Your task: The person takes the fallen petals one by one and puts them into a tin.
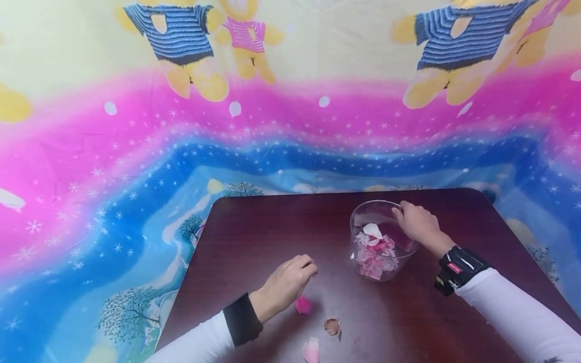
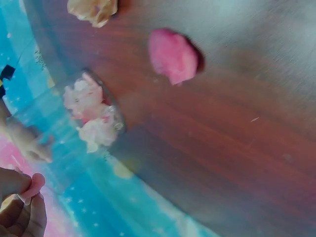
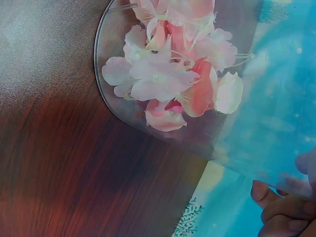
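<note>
Petal pinched in your left hand, glass jar to its right

Your left hand pinches a pink petal; the glass jar stands right and slightly farther, your right hand gripping its far rim, loose petals near you.

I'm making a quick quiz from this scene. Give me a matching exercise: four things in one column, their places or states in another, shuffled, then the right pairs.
Things:
1. left hand
2. right hand
3. bright pink petal
4. glass jar

Places or states:
A. holds a heap of pink and white petals
B. lies loose on the dark wooden table
C. grips the jar's rim
D. pinches a small pink petal

Pairs: 1-D, 2-C, 3-B, 4-A
</note>
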